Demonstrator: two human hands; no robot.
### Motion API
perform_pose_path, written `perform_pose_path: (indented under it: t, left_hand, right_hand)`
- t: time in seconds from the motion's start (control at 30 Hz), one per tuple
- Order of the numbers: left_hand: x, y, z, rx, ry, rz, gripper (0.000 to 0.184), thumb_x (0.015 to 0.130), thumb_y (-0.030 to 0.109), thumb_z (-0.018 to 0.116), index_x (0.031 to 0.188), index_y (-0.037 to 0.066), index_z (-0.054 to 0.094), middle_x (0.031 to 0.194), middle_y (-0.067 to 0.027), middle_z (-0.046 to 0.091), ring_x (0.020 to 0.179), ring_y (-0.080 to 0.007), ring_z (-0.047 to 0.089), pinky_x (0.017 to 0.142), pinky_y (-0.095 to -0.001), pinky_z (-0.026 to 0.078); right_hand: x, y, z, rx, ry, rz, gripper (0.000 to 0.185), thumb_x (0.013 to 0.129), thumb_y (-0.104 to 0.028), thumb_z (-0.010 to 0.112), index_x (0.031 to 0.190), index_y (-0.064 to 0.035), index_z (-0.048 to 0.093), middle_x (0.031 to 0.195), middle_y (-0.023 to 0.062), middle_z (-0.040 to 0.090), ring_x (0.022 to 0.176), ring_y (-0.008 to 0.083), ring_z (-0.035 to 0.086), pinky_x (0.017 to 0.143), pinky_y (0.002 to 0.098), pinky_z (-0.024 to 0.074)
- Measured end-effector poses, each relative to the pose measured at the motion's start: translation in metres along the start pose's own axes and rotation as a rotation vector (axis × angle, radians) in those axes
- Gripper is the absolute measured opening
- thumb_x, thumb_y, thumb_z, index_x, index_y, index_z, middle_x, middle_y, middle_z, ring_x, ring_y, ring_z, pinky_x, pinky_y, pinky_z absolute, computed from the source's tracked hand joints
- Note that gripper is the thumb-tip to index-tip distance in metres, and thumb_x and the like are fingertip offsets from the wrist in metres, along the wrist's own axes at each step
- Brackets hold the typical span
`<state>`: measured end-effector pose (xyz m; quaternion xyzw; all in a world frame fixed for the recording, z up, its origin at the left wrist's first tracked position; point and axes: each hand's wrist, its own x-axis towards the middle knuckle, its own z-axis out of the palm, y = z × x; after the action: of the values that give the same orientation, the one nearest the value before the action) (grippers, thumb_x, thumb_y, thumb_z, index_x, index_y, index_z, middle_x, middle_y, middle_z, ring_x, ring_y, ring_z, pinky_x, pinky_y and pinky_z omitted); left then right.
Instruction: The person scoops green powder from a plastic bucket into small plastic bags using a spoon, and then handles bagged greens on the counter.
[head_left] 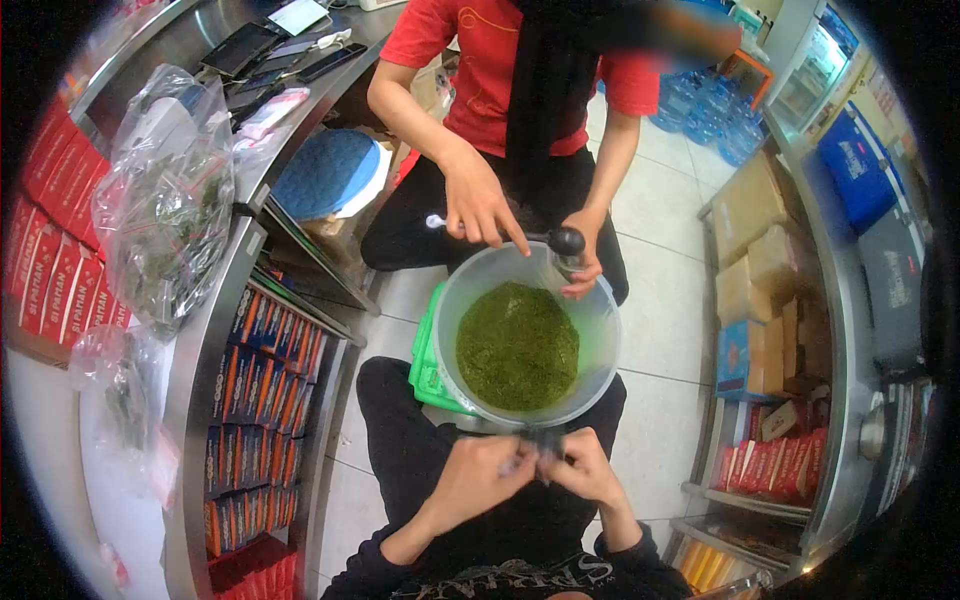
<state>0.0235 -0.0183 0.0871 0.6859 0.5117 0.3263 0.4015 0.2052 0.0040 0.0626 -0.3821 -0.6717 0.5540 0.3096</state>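
Observation:
Before me a large translucent white tub [604, 350] holds fine green flakes [517, 347]. At its near rim, my left hand [482, 478] and my right hand [590, 466] are closed, fingertips pinched around a small dark object [545, 442]. Motion blur hides its exact kind. Across the tub, a person in a red shirt holds a clear container with a round black top [567, 243] over the rim. That person's other hand [478, 205] holds a dark-handled utensil with a pale tip [434, 221].
A green plastic crate or stool [428, 370] stands beside and under the tub. At left, a steel counter carries plastic bags [165, 220] and phones, with boxed packets [262, 380] shelved below. Right-hand shelves hold cardboard boxes [750, 215]. Water bottles [705, 115] stand behind.

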Motion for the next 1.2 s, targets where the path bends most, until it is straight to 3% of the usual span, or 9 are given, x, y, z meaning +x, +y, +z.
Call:
perform_pose_path:
  t: [0.1,0.13,0.43,0.57,0.63,0.77,0.93,1.1,1.2]
  left_hand:
    - [-0.012,0.0,0.001,0.14,-0.098,-0.099,0.014,0.075,0.016,0.064,0.076,0.003,0.063,0.065,-0.0108,0.061,0.056,-0.0226,0.06,0.053,-0.0279,0.045]
    - [-0.013,-0.011,0.02,0.023,0.279,-0.066,0.014,0.073,0.017,0.063,0.072,0.004,0.061,0.064,-0.0122,0.059,0.057,-0.0286,0.058,0.051,-0.0325,0.044]
    - [0.023,-0.024,0.022,0.318,0.144,-0.1,0.015,0.068,0.016,0.064,0.075,0.004,0.058,0.068,-0.0127,0.058,0.06,-0.0293,0.058,0.053,-0.0344,0.045]
    - [0.031,-0.025,0.0,0.072,0.413,0.074,0.049,0.065,0.014,0.073,0.109,0.004,0.055,0.088,-0.0062,0.062,0.068,-0.0145,0.059,0.052,-0.026,0.044]
    - [0.028,-0.038,-0.002,-0.832,-0.185,-0.476,0.053,0.069,0.013,0.071,0.116,0.003,0.05,0.096,-0.0112,0.062,0.095,-0.0164,0.057,0.077,-0.0291,0.046]
    - [0.028,-0.016,-0.003,-0.403,0.159,-0.425,0.07,0.069,0.013,0.071,0.129,0.003,0.035,0.11,-0.0143,0.058,0.1,-0.0188,0.056,0.085,-0.0308,0.044]
    - [0.014,-0.02,0.022,-0.156,0.084,-0.04,0.058,0.066,0.011,0.069,0.118,0.005,0.044,0.121,-0.0178,0.046,0.12,-0.0317,0.041,0.096,-0.039,0.036]
    - [-0.013,-0.073,-0.034,-0.751,0.451,-0.256,0.063,0.064,-0.003,0.071,0.121,0.004,0.043,0.118,-0.0085,0.048,0.054,0.0015,0.035,0.046,-0.0138,0.029]
    - [-0.012,-0.075,-0.036,-0.878,0.47,-0.276,0.071,0.068,0.023,0.075,0.126,0.003,0.04,0.111,-0.0074,0.048,0.054,0.0003,0.037,0.047,-0.0134,0.029]
  right_hand:
    - [-0.001,0.002,-0.006,-0.565,0.266,-0.254,0.014,0.065,-0.011,0.065,0.059,-0.0039,0.056,0.05,0.0096,0.052,0.046,0.0229,0.055,0.045,0.0307,0.0421]
    - [0.002,0.0,-0.01,-0.609,0.279,-0.156,0.015,0.064,-0.013,0.067,0.062,-0.0056,0.055,0.053,0.0104,0.055,0.049,0.0286,0.056,0.047,0.0348,0.0439]
    - [0.026,-0.001,-0.004,-0.667,0.447,0.253,0.033,0.07,-0.009,0.067,0.1,-0.0091,0.052,0.06,0.0076,0.059,0.054,0.0252,0.059,0.049,0.0347,0.0444]
    - [0.021,0.0,-0.009,0.201,0.246,0.38,0.028,0.074,-0.008,0.067,0.1,-0.004,0.058,0.06,-0.0003,0.055,0.049,0.009,0.05,0.043,0.0237,0.0372]
    - [0.02,-0.003,-0.009,0.422,0.1,0.43,0.031,0.071,-0.005,0.07,0.1,-0.0026,0.059,0.059,-0.0038,0.052,0.048,0.0033,0.043,0.041,0.0185,0.0307]
    - [0.018,0.008,-0.012,0.684,0.218,0.271,0.048,0.069,0.001,0.067,0.112,-0.0043,0.046,0.063,-0.0053,0.047,0.051,0.0033,0.042,0.047,0.0174,0.0318]
    - [0.025,-0.011,-0.016,0.193,-0.075,0.362,0.045,0.076,-0.003,0.064,0.115,-0.0036,0.041,0.075,-0.0024,0.052,0.066,0.0053,0.049,0.057,0.022,0.0397]
    - [0.056,0.065,-0.051,-1.13,0.304,0.368,0.026,0.083,-0.01,0.046,0.107,-0.0024,0.046,0.072,0.0163,0.061,0.073,0.0299,0.063,0.06,0.0374,0.0494]
    - [0.098,0.166,-0.023,-1.143,-0.555,0.179,0.018,0.077,-0.008,0.049,0.09,-0.0015,0.058,0.074,0.0158,0.063,0.072,0.03,0.064,0.059,0.0419,0.0507]
